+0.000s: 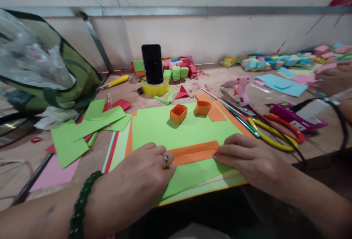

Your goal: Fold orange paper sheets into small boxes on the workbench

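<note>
An orange paper strip with a lengthwise crease lies on a stack of coloured sheets topped by green paper. My left hand, fingers curled, presses on the strip's left end and hides it. The fingertips of my right hand are closed together on its right end. Just beyond the strip, two small folded orange paper boxes stand on the green sheet: one box near the middle, the other box to its right. Flat orange paper pieces lie behind the right box.
Scissors, a pink glue gun and a purple power strip lie right. Green offcuts lie left, beside a green bag. A phone stands in a tape roll. Another person's hand is far right.
</note>
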The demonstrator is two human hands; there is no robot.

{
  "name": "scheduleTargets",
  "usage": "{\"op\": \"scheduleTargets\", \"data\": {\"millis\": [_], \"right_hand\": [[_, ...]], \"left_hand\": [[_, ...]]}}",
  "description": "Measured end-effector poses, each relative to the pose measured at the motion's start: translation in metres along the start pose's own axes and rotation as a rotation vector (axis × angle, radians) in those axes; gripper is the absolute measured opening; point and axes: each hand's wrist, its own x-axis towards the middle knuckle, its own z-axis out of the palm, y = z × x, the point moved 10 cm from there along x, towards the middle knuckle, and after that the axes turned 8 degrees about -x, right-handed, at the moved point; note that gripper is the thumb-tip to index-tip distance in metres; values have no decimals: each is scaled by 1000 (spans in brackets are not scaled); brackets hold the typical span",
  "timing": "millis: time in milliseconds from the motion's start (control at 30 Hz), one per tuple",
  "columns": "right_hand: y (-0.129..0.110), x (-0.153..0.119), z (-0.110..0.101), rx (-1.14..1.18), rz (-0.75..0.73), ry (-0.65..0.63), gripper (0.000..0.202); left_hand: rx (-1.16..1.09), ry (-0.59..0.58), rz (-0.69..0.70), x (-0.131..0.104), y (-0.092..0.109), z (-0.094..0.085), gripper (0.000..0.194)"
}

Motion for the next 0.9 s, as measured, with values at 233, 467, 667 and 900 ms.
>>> {"op": "scheduleTargets", "data": {"millis": [233, 467, 667, 900], "right_hand": [[4, -3, -8, -34, 117, -44, 27], [-19, 35, 3, -78, 51, -85, 21], [25, 41, 24, 195, 349, -213, 25], [56, 33, 27, 265, 632, -289, 35]], "left_hand": [[-109, 103, -113, 8, -18, -4, 22], [-37, 228, -56, 18, -20, -3, 35], [-329, 226, -296, 14, -50, -5, 20], [-229, 277, -276, 14, -50, -9, 14]]}}
